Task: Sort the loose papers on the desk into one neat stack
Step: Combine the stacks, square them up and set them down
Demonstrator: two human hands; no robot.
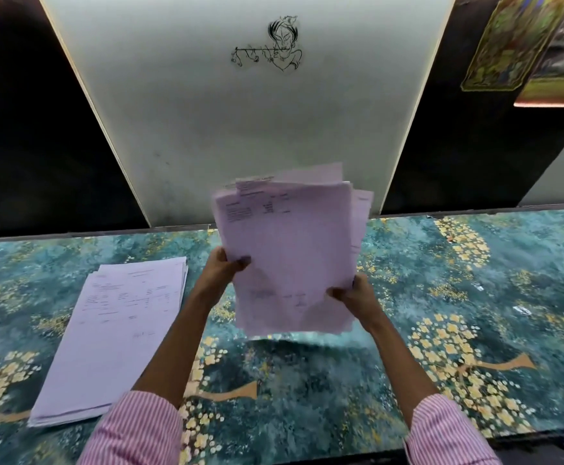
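A bundle of pale purple printed papers [294,250] stands upright above the middle of the desk, its sheets uneven at the top and right edges. My left hand [222,268] grips the bundle's left edge, thumb on the front sheet. My right hand [352,293] holds the lower right edge. The bundle's bottom edge is blurred, just above the desk surface. A second pile of purple papers [119,333] lies flat on the desk to the left, roughly squared, with printed text on its top sheet.
The desk [458,297] has a teal cover with yellow flower and tree patterns. A white panel with a line drawing [267,45] rises behind it, dark panels on both sides. Colourful posters [522,45] hang at the upper right. The desk's front edge runs along the bottom right.
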